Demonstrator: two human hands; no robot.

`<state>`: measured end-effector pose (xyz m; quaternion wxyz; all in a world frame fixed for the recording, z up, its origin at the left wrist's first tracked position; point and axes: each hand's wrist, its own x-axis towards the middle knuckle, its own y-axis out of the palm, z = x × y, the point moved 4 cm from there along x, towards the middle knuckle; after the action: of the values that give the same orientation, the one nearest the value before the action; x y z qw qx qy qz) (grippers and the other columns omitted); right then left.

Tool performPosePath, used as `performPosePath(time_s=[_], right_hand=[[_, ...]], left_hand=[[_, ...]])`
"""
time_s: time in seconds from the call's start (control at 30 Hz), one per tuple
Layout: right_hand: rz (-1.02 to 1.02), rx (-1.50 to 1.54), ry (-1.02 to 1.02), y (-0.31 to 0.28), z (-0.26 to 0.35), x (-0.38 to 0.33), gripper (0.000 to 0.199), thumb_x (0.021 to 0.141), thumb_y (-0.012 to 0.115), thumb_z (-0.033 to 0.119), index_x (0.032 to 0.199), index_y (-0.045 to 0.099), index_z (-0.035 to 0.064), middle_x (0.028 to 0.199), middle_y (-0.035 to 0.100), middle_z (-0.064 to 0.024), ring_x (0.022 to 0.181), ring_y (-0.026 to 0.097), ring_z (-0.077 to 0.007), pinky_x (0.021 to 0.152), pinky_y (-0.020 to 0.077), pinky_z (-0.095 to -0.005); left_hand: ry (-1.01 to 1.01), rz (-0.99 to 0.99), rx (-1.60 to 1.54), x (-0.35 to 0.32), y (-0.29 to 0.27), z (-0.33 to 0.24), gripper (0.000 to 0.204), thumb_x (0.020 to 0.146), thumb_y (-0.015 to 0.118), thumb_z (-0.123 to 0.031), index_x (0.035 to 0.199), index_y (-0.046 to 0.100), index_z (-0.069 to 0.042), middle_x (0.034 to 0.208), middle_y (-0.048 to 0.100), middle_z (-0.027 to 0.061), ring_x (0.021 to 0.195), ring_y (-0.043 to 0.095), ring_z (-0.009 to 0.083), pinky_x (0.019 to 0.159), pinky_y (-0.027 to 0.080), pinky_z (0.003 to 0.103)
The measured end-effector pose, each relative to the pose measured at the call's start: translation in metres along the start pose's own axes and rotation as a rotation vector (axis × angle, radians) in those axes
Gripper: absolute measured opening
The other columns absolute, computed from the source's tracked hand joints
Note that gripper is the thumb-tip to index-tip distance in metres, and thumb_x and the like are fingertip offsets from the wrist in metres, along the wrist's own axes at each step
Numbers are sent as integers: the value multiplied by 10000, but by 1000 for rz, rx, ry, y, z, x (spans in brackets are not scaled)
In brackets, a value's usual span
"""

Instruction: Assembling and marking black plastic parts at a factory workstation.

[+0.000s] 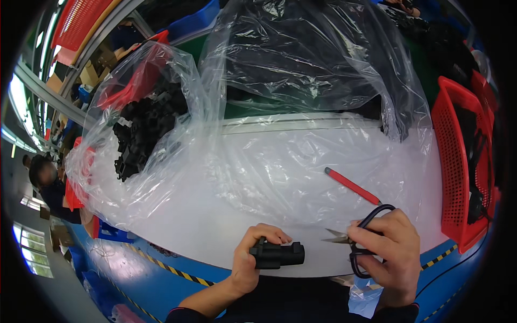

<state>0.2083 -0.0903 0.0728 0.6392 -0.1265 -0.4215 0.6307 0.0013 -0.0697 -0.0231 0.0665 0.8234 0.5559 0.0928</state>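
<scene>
Near the table's front edge, my left hand [246,264] is closed around a black plastic part [279,255] with a short round barrel pointing right. My right hand [392,247] grips a pair of scissors [371,216] by its dark loop handles. The scissor blades [336,236] are slightly parted and point left toward the black part, with a gap between them. Beyond the scissors, a red utility knife [353,185] lies on clear plastic sheeting.
Clear plastic bags [301,161] spread over the white table [188,226]. One at left holds a heap of black parts [145,134]. At right stands a red basket [452,161] with black parts and a cable. Another person [51,183] is at far left.
</scene>
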Motion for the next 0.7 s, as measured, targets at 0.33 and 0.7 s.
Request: performPosePath(time_s=[0.33,0.7], right_hand=[[303,50,-59,35,14,1,346,684,677,100,1018,660,186,814,598,-21,698,541,-159,590,433,-269],[321,33,-59,35,12,-3,320,713,662,107,1022,659,190,800,590,-15,691,543,-152,582,435,-256]], left_hand=[[4,-7,37,-2,0,-5,441,855,364,-409,944,489,4,975,485,165,887,480,201,820,373,318],[-24,21,76,-1,3,-4,444,851,377,-416,954,488,2,967,485,155,886,479,194,819,367,308]])
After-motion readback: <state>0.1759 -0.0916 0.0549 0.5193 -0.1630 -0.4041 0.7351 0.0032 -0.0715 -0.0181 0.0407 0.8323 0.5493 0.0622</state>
